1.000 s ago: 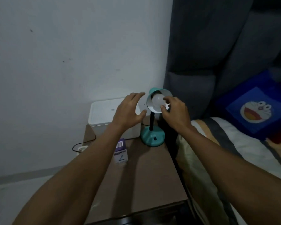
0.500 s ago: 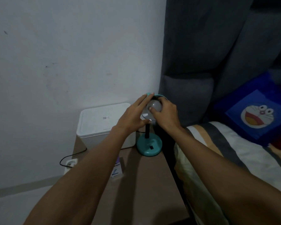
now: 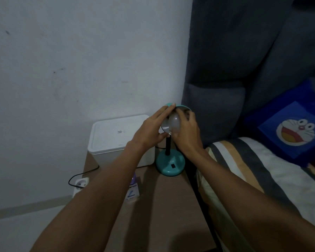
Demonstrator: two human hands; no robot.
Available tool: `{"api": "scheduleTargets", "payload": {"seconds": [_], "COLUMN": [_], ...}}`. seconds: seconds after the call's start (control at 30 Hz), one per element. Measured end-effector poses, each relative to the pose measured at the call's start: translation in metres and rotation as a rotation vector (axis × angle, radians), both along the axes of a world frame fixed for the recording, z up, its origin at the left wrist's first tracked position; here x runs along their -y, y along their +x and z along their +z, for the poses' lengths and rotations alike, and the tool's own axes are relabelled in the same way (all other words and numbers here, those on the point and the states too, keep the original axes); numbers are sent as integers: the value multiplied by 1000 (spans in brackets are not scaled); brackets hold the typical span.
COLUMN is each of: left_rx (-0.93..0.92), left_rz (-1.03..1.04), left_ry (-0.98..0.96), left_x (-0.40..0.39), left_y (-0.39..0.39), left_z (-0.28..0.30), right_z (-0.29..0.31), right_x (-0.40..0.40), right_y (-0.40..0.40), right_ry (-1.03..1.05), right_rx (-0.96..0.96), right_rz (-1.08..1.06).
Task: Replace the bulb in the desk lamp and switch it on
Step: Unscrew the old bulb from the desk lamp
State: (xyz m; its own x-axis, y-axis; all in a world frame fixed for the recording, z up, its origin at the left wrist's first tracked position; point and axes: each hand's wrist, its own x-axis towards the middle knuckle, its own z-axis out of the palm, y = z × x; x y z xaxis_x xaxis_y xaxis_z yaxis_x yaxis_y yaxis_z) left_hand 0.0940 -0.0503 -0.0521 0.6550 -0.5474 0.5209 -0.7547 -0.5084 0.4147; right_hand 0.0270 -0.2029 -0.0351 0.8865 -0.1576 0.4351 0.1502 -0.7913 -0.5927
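Note:
A small teal desk lamp (image 3: 170, 165) stands at the back of a brown bedside table (image 3: 164, 206), with a black stem and a shade tilted toward me. A white bulb (image 3: 174, 121) sits inside the shade and is unlit. My left hand (image 3: 151, 130) wraps the left rim of the shade. My right hand (image 3: 186, 131) has its fingers closed around the bulb from the right. A small purple and white bulb box (image 3: 133, 190) lies on the table, partly hidden by my left forearm.
A white lidded box (image 3: 116, 137) stands left of the lamp against the wall. A black cord runs to a wall socket (image 3: 80, 184) low on the left. A bed with a striped sheet (image 3: 262, 179), a blue cartoon pillow (image 3: 295, 131) and a grey headboard (image 3: 244, 70) fills the right.
My left hand closed onto the lamp shade from the left. My right hand's fingers went from touching the bulb to gripping it. The view shifted slightly.

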Motion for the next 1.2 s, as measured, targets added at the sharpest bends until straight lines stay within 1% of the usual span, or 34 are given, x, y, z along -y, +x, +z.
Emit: {"api": "scheduleTargets", "payload": {"seconds": [0.07,0.1,0.2,0.27,0.4,0.47,0.53,0.57,0.63,0.7,0.77,0.83,0.93,1.03,1.2], "left_rx": [-2,-5,-4,-8,-10,-14,-9,-7,-11,-23,-26,-26,-23,-23,-14], "left_rz": [-5,-7,-10,-16,-17,-17,-18,-17,-15,-15,-10,-10,-15,-19,-27], "left_ry": [4,6,-3,-7,-4,-4,-7,-8,-13,-23,-22,-22,-16,-17,-21], "left_x": [0,0,1,1,1,0,-1,-2,-1,0,0,-2,-2,-1,-4], "left_y": [0,0,-1,-2,-2,-2,-2,-2,-2,-3,-4,-4,-5,-3,-3], "left_z": [0,0,-1,0,1,1,1,1,1,0,0,1,2,2,3], "right_z": [1,2,2,-2,-5,-3,-2,-3,-3,-2,-1,-1,-3,-1,2], "right_x": [1,1,2,2,-2,-3,-2,-2,-2,-4,-4,-3,-5,-8,-4], "right_y": [2,3,1,-1,0,1,-1,-1,-2,0,1,0,-2,-1,-1], "right_ry": [78,65,-68,-108,50,-6,-89,-93,-29,22,-49,-100,-40,43,-37], "right_rx": [-48,-74,-63,-26,-35,-45,-18,-1,1,-44,-66,-44,-18,-56,-41], "right_rz": [-44,-60,-49,-24,-37,-64,-33,-15,-14,-55,-79,-48,-23,-84,-40]}}
